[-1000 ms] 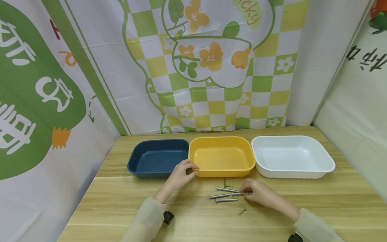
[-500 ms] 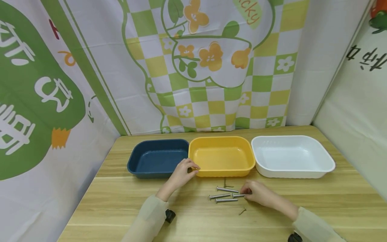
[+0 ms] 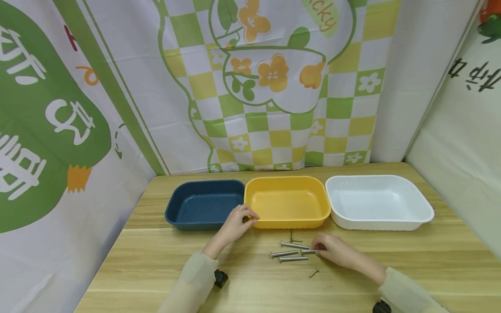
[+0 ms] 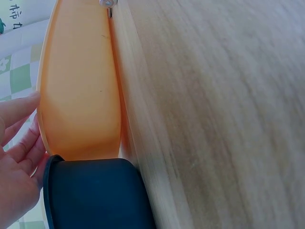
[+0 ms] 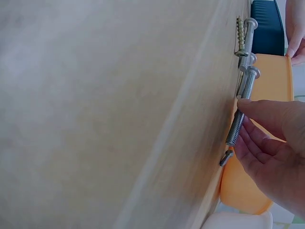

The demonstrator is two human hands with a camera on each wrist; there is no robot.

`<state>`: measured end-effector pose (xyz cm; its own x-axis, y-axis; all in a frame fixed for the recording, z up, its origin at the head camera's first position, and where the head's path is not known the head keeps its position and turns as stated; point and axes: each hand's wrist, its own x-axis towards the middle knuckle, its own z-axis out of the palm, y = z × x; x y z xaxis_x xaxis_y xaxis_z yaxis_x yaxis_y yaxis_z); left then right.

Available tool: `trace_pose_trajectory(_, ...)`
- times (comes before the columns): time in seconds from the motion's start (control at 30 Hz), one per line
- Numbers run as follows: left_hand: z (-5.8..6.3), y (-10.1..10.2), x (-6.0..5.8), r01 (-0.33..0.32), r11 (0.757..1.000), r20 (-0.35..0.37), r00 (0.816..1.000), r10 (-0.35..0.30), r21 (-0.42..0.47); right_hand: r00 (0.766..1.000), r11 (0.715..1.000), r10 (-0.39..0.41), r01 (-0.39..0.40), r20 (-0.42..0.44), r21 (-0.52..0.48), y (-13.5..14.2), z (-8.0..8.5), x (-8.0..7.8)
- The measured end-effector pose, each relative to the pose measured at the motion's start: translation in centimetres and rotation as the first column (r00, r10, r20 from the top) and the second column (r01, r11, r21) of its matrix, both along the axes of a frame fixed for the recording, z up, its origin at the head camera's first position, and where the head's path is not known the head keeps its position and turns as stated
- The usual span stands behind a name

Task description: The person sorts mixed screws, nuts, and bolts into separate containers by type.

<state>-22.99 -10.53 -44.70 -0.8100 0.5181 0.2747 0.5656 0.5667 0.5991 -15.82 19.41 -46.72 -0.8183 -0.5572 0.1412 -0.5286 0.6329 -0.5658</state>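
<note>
My left hand (image 3: 236,224) grips the near left corner of the yellow tray (image 3: 287,223), thumb outside and fingers over the rim; the left wrist view shows the thumb (image 4: 19,109) at that rim. My right hand (image 3: 334,250) pinches a silver bolt (image 3: 308,251) between thumb and fingers. Its threaded end (image 5: 233,131) sticks out below the thumb in the right wrist view. Other silver bolts lie just left of that hand: one behind (image 3: 295,245), one at the left (image 3: 284,254) and one in front (image 3: 293,259).
Small brass-coloured screws (image 3: 291,238) lie near the yellow tray, and another screw (image 3: 314,273) lies in front of the bolts. A dark blue tray (image 3: 203,226) stands left of the yellow one, a white tray (image 3: 375,225) right. All stand on a wooden table (image 3: 266,291).
The right hand's fingers have closed onto the bolt, now covering its threaded end in the head view. My left hand has shifted very slightly right along the yellow tray's rim.
</note>
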Motion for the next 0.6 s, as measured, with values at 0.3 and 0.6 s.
trace_pose_trajectory(0.3, -0.3, -0.1, -0.2, 0.009, 1.0, 0.005, 1.0, -0.009, 0.014, 0.999, 1.0, 0.021, -0.021, -0.049, -0.012, -0.2, 0.9, 0.0)
trace_pose_trajectory(0.6, -0.4, -0.1, -0.3, 0.012, 1.0, -0.006, 1.0, -0.012, 0.014, 0.996, 1.0, 0.031, -0.031, -0.082, -0.004, 0.1, 1.8, -0.4)
